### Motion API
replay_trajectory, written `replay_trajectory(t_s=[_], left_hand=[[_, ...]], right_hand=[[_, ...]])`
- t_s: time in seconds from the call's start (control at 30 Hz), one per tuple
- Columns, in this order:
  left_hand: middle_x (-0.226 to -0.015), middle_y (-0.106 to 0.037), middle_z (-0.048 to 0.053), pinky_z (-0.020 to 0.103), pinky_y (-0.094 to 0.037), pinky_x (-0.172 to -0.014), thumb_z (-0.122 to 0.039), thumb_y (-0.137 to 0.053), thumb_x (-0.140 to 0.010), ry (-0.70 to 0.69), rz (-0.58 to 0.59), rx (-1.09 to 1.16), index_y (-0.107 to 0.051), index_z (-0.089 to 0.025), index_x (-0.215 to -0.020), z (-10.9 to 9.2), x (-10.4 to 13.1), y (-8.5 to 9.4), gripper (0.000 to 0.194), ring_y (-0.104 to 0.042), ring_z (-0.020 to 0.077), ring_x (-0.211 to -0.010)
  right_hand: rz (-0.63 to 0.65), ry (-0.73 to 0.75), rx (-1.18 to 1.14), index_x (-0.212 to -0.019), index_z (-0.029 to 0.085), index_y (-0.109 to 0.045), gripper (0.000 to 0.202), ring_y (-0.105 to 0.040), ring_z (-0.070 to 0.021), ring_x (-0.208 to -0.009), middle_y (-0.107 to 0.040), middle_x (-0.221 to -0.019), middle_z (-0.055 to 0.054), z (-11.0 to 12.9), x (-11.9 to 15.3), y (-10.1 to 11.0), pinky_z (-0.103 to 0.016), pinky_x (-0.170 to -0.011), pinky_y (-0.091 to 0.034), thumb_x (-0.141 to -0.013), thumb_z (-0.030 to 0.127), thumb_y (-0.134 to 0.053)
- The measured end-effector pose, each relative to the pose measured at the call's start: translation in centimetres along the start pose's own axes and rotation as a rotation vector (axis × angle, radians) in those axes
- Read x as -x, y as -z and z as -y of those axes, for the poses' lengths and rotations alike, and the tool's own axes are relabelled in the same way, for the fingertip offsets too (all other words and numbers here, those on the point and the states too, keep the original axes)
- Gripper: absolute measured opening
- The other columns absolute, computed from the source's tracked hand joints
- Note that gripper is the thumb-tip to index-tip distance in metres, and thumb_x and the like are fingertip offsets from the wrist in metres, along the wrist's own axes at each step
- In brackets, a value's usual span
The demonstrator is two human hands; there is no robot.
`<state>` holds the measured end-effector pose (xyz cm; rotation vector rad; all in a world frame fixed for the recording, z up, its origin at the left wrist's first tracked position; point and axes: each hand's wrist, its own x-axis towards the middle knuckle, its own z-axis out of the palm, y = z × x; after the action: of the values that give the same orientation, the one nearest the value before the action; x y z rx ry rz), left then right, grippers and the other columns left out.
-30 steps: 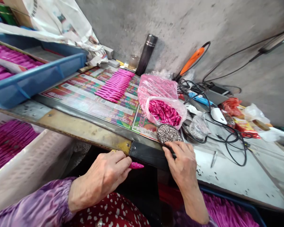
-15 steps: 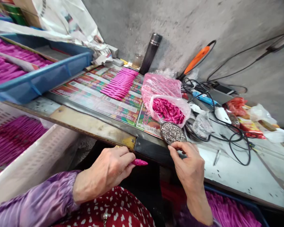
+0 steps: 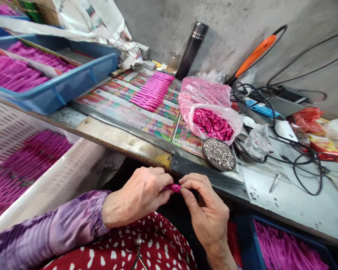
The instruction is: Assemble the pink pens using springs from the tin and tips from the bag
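Observation:
My left hand is closed around a slim pink pen, whose end sticks out past the thumb and forefinger. Thumb and forefinger of my right hand are pinched together at that end; whatever lies between them is hidden. Just beyond, at the table edge, a round dark dish is heaped with small silver metal pieces. Behind the dish lies a clear plastic bag, its mouth toward me, full of short pink pointed parts.
A row of pink pens lies on a printed sheet. Blue tray and white basket with more pens are at left; another blue bin is below right. A black flask and tangled cables stand farther back.
My right hand has left the metal dish and come down and left to the end of the pen in my left hand. The view has shifted slightly.

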<state>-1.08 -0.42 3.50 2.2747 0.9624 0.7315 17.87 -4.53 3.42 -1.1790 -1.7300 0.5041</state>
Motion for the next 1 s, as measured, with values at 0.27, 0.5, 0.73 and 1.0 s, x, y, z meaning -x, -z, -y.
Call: replay_trajectory(t_s=[0.27, 0.5, 0.73, 1.0], left_hand=[[-0.081, -0.064, 0.003, 0.028, -0.042, -0.060, -0.020, -0.057, -0.096, -0.012, 0.065, -0.113, -0.069, -0.015, -0.092, -0.4, -0.1, 0.2, 0.014, -0.062, 0.0171, -0.068], [-0.084, -0.062, 0.002, 0.030, -0.040, -0.059, -0.021, -0.049, -0.102, -0.015, 0.125, -0.279, -0.063, -0.018, -0.090, -0.6, 0.1, 0.3, 0.019, -0.057, 0.0184, -0.069], [-0.087, -0.063, 0.001, 0.031, -0.037, -0.059, -0.018, -0.048, -0.103, 0.005, 0.143, -0.321, -0.059, -0.020, -0.091, -0.6, -0.1, 0.2, 0.016, -0.055, 0.0181, -0.071], [-0.090, -0.065, 0.002, 0.030, -0.040, -0.058, -0.018, -0.049, -0.102, 0.001, 0.167, -0.396, -0.058, -0.020, -0.092, -0.3, -1.4, 1.5, 0.014, -0.057, 0.0186, -0.071]], right_hand=[[0.012, 0.033, 0.053, -0.092, 0.020, -0.064, 0.011, -0.060, -0.0174, -0.094, -0.066, -0.094, -0.003, 0.0, 0.5, -0.3, -0.032, -0.085, -0.050, -0.097, 0.010, -0.061], [-0.010, 0.287, 0.340, -0.099, 0.015, -0.066, 0.009, -0.061, -0.0209, -0.096, -0.070, -0.096, -0.009, -0.3, 0.4, -0.7, -0.037, -0.089, -0.053, -0.097, 0.008, -0.060], [-0.065, 0.613, 0.635, -0.106, 0.008, -0.073, 0.017, -0.067, -0.0262, -0.104, -0.075, -0.102, -0.015, -2.9, 1.4, -1.1, -0.036, -0.088, -0.057, -0.095, 0.007, -0.059], [-0.125, 0.644, 0.658, -0.104, 0.014, -0.075, 0.018, -0.073, -0.0217, -0.094, -0.077, -0.097, -0.011, -3.8, -0.3, -0.5, -0.031, -0.083, -0.061, -0.097, 0.014, -0.058]])
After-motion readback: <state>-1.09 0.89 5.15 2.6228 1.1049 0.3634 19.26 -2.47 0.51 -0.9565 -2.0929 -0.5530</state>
